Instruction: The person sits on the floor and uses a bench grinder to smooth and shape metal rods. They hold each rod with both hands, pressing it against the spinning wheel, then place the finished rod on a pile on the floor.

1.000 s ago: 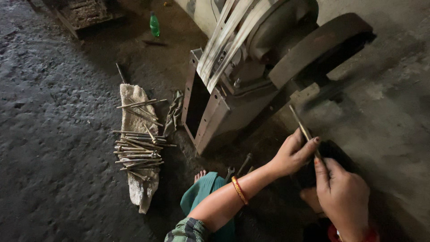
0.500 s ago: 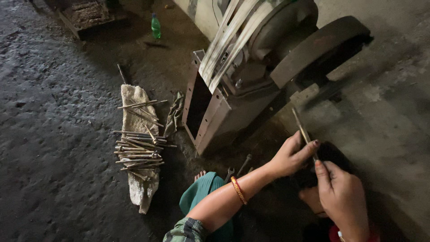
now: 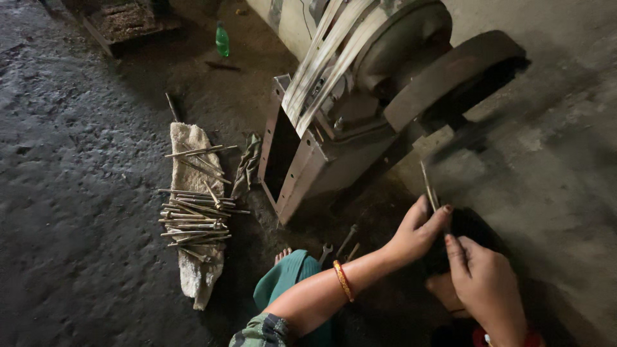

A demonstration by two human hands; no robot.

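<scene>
Gripping a thin metal rod (image 3: 429, 190) at 4 o'clock in the frame, the left hand (image 3: 418, 232) pinches it between thumb and fingers. Right hand (image 3: 483, 284), fingers together, touches its lower end. Loose rods (image 3: 193, 215) lie on a cloth (image 3: 186, 138) at 9 o'clock, well apart.

Rods (image 3: 193, 218) lie on cloth (image 3: 193, 276), seemingly left of machine (image 3: 347, 122).

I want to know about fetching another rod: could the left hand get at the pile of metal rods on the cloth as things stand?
Probably not without letting go. The left hand pinches a thin rod with the right hand beside it, and the pile of rods lies far off on the cloth, though the floor between looks open.
</scene>
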